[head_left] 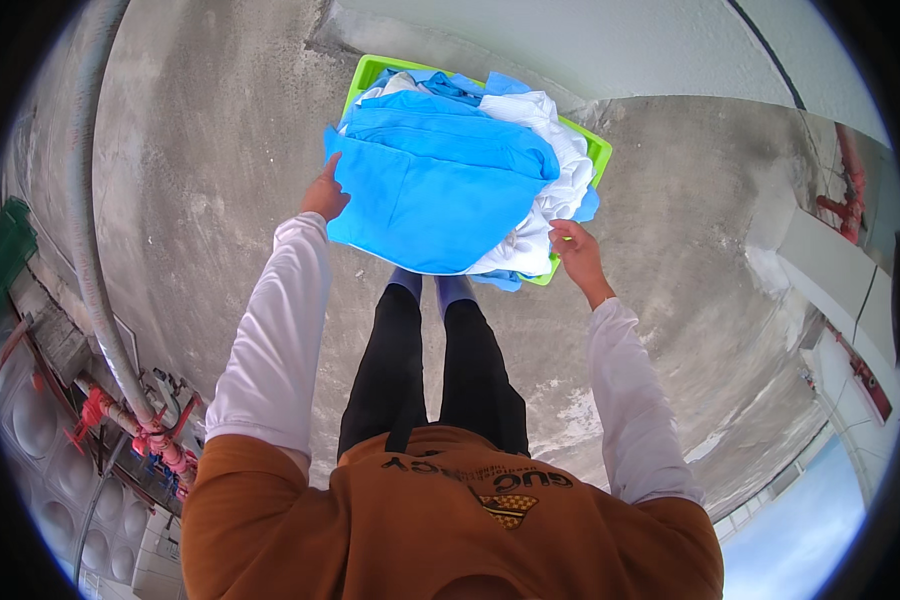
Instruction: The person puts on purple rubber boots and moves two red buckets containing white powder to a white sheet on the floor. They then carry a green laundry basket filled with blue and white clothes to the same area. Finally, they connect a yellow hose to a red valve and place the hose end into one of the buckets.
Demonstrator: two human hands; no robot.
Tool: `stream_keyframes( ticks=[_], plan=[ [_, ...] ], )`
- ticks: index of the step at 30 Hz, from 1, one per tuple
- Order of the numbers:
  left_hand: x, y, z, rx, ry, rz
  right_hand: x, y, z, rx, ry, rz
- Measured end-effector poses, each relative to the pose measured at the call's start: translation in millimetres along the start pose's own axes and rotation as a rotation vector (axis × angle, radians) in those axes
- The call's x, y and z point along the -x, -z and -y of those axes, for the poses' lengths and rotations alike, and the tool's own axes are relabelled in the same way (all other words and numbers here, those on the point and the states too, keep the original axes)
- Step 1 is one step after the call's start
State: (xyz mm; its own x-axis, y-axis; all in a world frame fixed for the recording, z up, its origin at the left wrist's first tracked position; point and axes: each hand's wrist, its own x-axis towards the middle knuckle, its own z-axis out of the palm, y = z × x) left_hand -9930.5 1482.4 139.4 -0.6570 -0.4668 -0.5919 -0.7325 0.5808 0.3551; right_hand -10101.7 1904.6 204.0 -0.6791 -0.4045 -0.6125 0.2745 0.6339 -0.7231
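A bright green basket (600,153) on the ground in front of me is heaped with blue and white cloth. A large bright-blue cloth (440,170) lies spread over the top, hanging past the near left side. Under it, crumpled white cloth (562,150) bulges out on the right. My left hand (327,192) is at the blue cloth's left edge, forefinger stretched out and the other fingers partly hidden. By the basket's near right corner, my right hand (582,258) is next to the white cloth, its fingers loosely bent and apart. Neither hand visibly grips any cloth.
The basket stands on rough grey concrete (690,230), close to a pale wall (630,45) on the far side. A thick pipe (85,200) runs along the left, with red pipe fittings (160,440) lower down. More red piping (850,190) is at the right.
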Motion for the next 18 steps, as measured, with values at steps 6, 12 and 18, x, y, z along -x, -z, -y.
stream_keyframes(
  ticks=[6, 12, 18],
  plan=[
    [-37.9, -6.2, -26.3, -0.324, -0.084, 0.038, -48.9, -46.1, 46.9, 0.122, 0.246, 0.014],
    [-7.9, 0.1, -19.0, -0.217, -0.273, -0.096, -117.9, -93.6, 89.5, 0.315, 0.304, -0.014],
    [70.8, -12.7, -14.9, 0.833, -0.065, 0.094, -151.2, -116.0, 84.3, 0.491, 0.278, -0.056]
  ],
)
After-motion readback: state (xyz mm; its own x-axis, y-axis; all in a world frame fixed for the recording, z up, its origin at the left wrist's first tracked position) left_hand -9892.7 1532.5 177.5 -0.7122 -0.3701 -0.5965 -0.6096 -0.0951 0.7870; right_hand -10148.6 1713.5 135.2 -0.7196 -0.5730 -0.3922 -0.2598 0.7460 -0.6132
